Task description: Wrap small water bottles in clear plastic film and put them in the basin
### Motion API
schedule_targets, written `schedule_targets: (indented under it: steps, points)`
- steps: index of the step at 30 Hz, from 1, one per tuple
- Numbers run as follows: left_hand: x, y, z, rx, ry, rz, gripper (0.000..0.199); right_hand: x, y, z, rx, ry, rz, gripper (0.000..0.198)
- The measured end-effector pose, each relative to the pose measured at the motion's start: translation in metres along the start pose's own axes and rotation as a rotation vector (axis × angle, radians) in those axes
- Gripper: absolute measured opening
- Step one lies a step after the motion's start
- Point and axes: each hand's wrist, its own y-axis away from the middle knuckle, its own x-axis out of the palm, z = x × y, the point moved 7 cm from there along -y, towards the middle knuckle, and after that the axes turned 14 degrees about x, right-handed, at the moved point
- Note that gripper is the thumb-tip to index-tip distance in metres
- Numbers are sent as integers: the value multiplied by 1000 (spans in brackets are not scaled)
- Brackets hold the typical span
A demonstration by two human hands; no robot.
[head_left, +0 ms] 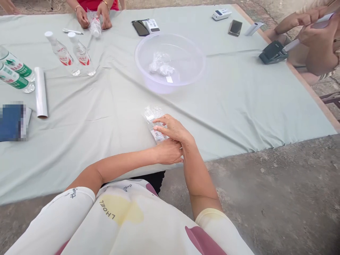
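A clear bottle wrapped in crumpled plastic film (156, 132) lies at the table's near edge, with a red mark and a barcode label showing through. My right hand (171, 128) reaches over it, fingers spread apart and resting lightly on the film. Below, my left hand (168, 152) crosses under the right wrist at the near end of the wrapped bottle. Its visible fingers stretch to the right, and the others are hidden. Just beyond stands a translucent lilac basin (163, 85) holding a bundle of crumpled clear plastic (160, 63) and a small white tag.
Two white-capped bottles (63, 56), green-labelled bottles (16, 72) and a film roll (41, 92) are at left. Across the table, a person's hands (104, 16) hold a film-wrapped bottle. A phone (140, 28), small devices (221, 14) and a dark gadget (273, 52) lie farther off. Another person sits right.
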Motion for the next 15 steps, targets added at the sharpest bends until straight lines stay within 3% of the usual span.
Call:
schedule_targets:
  steps: [2, 4, 7, 9, 12, 15]
  points:
    - [13, 24, -25, 281, -113, 242, 26, -5, 0, -12, 59, 48, -63, 44]
    - [10, 54, -33, 341, -153, 256, 22, -9, 6, -25, 132, 120, -160, 61]
    - [-15, 90, -19, 113, -129, 42, 25, -9, 17, -45, 286, 207, -254, 83]
    - [-33, 109, -3, -88, -21, -125, 26, -6, 23, -58, 382, 177, -282, 84]
    - [-47, 129, 21, -363, 214, -337, 29, -4, 27, -69, 428, 3, -343, 75]
    - [-46, 135, 32, -502, 441, -456, 41, 9, 29, -73, 434, -318, -364, 75]
